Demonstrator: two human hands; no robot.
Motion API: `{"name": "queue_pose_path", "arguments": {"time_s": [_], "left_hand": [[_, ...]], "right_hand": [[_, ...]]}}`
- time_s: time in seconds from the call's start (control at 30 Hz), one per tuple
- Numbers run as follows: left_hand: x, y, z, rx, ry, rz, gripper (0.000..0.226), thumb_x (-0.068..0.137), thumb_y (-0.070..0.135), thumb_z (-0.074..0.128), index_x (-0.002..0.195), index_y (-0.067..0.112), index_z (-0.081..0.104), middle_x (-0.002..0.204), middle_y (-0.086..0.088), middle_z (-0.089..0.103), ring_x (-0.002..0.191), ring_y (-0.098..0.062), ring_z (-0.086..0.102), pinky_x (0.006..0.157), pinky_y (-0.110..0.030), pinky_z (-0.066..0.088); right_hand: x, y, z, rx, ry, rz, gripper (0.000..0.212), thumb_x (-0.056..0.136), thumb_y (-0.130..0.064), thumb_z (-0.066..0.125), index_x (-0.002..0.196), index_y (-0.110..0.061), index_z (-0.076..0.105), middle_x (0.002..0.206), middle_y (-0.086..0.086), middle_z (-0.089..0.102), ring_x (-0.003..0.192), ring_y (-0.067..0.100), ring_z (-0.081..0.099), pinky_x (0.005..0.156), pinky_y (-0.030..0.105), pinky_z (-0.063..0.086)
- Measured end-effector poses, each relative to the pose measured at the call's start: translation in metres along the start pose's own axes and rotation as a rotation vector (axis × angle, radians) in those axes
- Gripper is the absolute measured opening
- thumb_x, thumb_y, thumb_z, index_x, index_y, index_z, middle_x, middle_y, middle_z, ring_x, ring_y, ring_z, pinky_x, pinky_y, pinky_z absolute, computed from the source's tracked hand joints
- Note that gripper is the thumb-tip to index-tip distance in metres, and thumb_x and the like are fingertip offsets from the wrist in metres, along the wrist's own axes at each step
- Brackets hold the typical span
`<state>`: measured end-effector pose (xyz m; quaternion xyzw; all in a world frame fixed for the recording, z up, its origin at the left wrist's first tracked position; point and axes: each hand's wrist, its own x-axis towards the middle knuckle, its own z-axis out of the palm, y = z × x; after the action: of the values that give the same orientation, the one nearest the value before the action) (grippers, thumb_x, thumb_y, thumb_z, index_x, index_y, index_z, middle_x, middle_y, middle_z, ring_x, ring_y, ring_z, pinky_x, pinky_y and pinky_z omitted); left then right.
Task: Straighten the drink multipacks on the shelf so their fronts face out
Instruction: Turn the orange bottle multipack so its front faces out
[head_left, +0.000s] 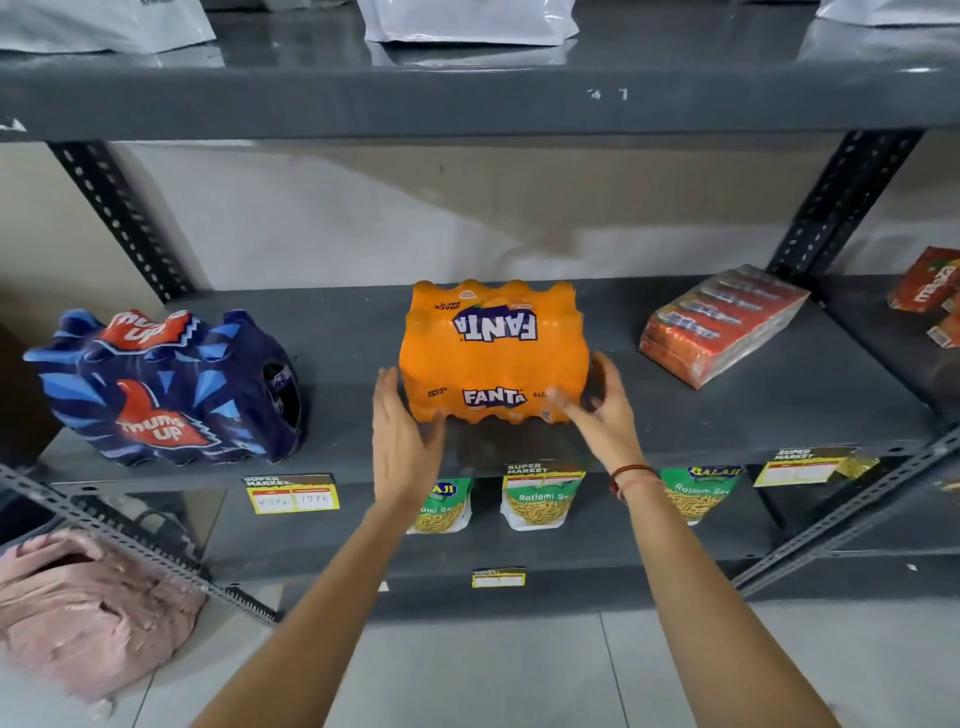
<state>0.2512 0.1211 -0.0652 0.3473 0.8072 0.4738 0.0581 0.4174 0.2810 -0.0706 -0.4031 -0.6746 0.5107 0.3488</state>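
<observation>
An orange Fanta multipack (493, 353) stands in the middle of the grey shelf (779, 415), its front logo facing out. My left hand (402, 436) is at its lower left corner and my right hand (605, 410) at its lower right corner. Both have their fingers spread and blurred, brushing the wrap without a firm grip. A dark blue Thums Up multipack (166, 387) sits at the left, turned at an angle with its end showing. At the right, a red shrink-wrapped pack of cartons (722, 325) lies skewed.
More red cartons (930, 291) sit at the far right. Snack pouches (540, 501) hang on the shelf below, behind yellow price tags (293, 496). White bags (467, 21) rest on the shelf above. A pink cloth (83, 608) lies at lower left, and slotted uprights frame the bay.
</observation>
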Motion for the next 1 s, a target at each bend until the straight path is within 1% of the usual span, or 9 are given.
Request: {"name": "queue_pose_path", "arguments": {"time_s": [0.13, 0.23, 0.37, 0.5, 0.6, 0.67, 0.77, 0.87, 1.0], "left_hand": [[-0.041, 0.019, 0.028, -0.045, -0.118, 0.121, 0.081, 0.09, 0.04, 0.056, 0.15, 0.015, 0.008, 0.159, -0.008, 0.017, 0.145, -0.024, 0.02, 0.114, -0.045, 0.028], [-0.041, 0.03, 0.055, -0.135, -0.292, 0.031, 0.102, 0.081, 0.059, 0.057, 0.148, 0.027, -0.014, 0.159, 0.002, -0.014, 0.147, -0.017, 0.002, 0.117, -0.042, 0.02], [-0.03, 0.03, 0.073, -0.127, -0.328, 0.022, 0.134, 0.061, 0.067, 0.07, 0.144, 0.024, -0.025, 0.146, 0.008, -0.041, 0.142, -0.014, -0.023, 0.115, -0.034, 0.01], [0.006, 0.022, 0.064, -0.005, -0.446, 0.033, 0.155, 0.047, 0.063, 0.081, 0.141, 0.014, -0.032, 0.15, -0.006, -0.04, 0.143, -0.023, -0.024, 0.118, -0.04, 0.004], [0.025, 0.015, 0.054, 0.11, -0.558, 0.12, 0.161, 0.043, 0.063, 0.083, 0.138, 0.011, -0.037, 0.15, -0.009, -0.04, 0.143, -0.025, -0.023, 0.119, -0.049, 0.009], [0.031, 0.011, 0.047, 0.058, -0.593, 0.158, 0.16, 0.042, 0.063, 0.082, 0.139, 0.017, -0.037, 0.154, -0.006, -0.033, 0.146, -0.024, -0.013, 0.119, -0.049, 0.014], [0.042, 0.003, 0.031, -0.071, -0.577, 0.154, 0.148, 0.043, 0.063, 0.083, 0.148, 0.026, -0.016, 0.16, -0.001, 0.009, 0.143, -0.021, 0.023, 0.114, -0.044, 0.031], [0.057, -0.016, 0.004, -0.013, -0.59, 0.171, 0.133, 0.042, 0.069, 0.079, 0.149, 0.032, 0.009, 0.145, 0.004, 0.044, 0.128, -0.012, 0.043, 0.104, -0.033, 0.037], [0.065, -0.047, -0.035, 0.025, -0.528, 0.211, 0.092, 0.049, 0.07, 0.073, 0.129, 0.029, 0.049, 0.112, 0.02, 0.061, 0.105, 0.01, 0.055, 0.089, -0.02, 0.046]], "right_hand": [[0.02, -0.025, 0.002, 0.22, 0.015, 0.064, 0.101, 0.061, -0.087, 0.043, 0.141, -0.028, 0.03, 0.14, -0.009, 0.04, 0.124, 0.01, 0.043, 0.094, 0.024, 0.04], [0.036, -0.037, 0.007, 0.333, -0.101, 0.112, 0.071, 0.081, -0.073, 0.032, 0.136, -0.029, 0.042, 0.134, 0.004, 0.055, 0.116, 0.02, 0.058, 0.085, 0.035, 0.055], [0.045, -0.037, 0.004, 0.18, -0.062, 0.141, 0.066, 0.087, -0.069, 0.025, 0.135, -0.028, 0.045, 0.141, 0.005, 0.049, 0.127, 0.022, 0.047, 0.108, 0.047, 0.034], [0.029, -0.037, 0.001, 0.038, 0.056, 0.038, 0.039, 0.089, -0.059, 0.039, 0.074, -0.028, 0.057, 0.09, -0.001, 0.057, 0.085, 0.005, 0.052, 0.081, 0.019, 0.037], [0.006, -0.025, 0.008, -0.028, 0.129, -0.036, 0.03, 0.088, -0.053, 0.049, 0.098, -0.026, 0.06, 0.102, -0.001, 0.058, 0.097, 0.009, 0.055, 0.079, 0.011, 0.038], [-0.011, -0.023, 0.019, -0.023, 0.188, -0.044, 0.041, 0.087, -0.051, 0.051, 0.11, -0.018, 0.056, 0.106, 0.006, 0.065, 0.098, 0.016, 0.06, 0.083, 0.02, 0.046], [-0.029, -0.03, 0.039, -0.124, 0.29, -0.089, 0.043, 0.086, -0.051, 0.053, 0.105, -0.012, 0.055, 0.089, 0.008, 0.07, 0.082, 0.019, 0.065, 0.073, 0.029, 0.053], [-0.044, -0.044, 0.059, -0.257, 0.33, -0.123, 0.046, 0.084, -0.054, 0.055, 0.093, -0.009, 0.054, 0.075, 0.007, 0.067, 0.069, 0.02, 0.064, 0.061, 0.027, 0.047], [-0.065, -0.062, 0.097, -0.352, 0.309, -0.128, 0.046, 0.083, -0.055, 0.057, 0.088, -0.01, 0.049, 0.073, 0.008, 0.067, 0.066, 0.027, 0.065, 0.053, 0.026, 0.041]]}}
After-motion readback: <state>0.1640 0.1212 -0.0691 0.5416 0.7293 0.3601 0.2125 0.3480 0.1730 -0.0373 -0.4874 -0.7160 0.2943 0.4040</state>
